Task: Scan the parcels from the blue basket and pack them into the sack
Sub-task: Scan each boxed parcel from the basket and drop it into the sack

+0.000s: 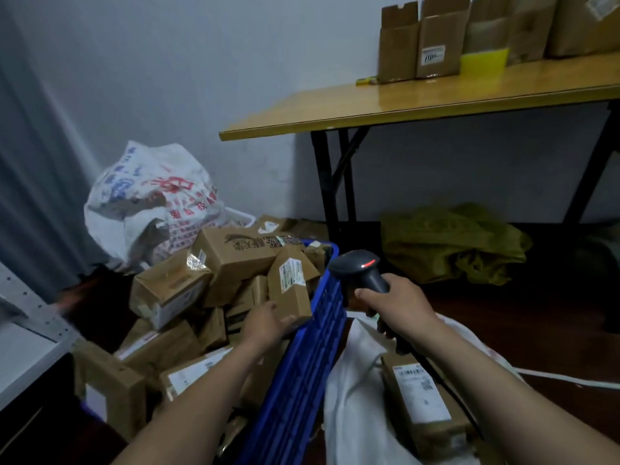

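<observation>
The blue basket (302, 360) stands in front of me, heaped with several brown cardboard parcels. My left hand (265, 325) grips the lower end of a small upright parcel (290, 285) with a white label, at the basket's right rim. My right hand (399, 302) holds a dark handheld scanner (360, 270) with a red light lit, pointing left toward that parcel. Below my right arm lies the open white sack (352, 391), with one labelled parcel (422, 401) inside it.
A full white printed bag (151, 199) stands behind the basket against the wall. A yellow folding table (419, 102) carrying cardboard boxes is at the upper right, with a green sack (453, 243) on the floor under it. A grey metal shelf (30, 317) is at the left.
</observation>
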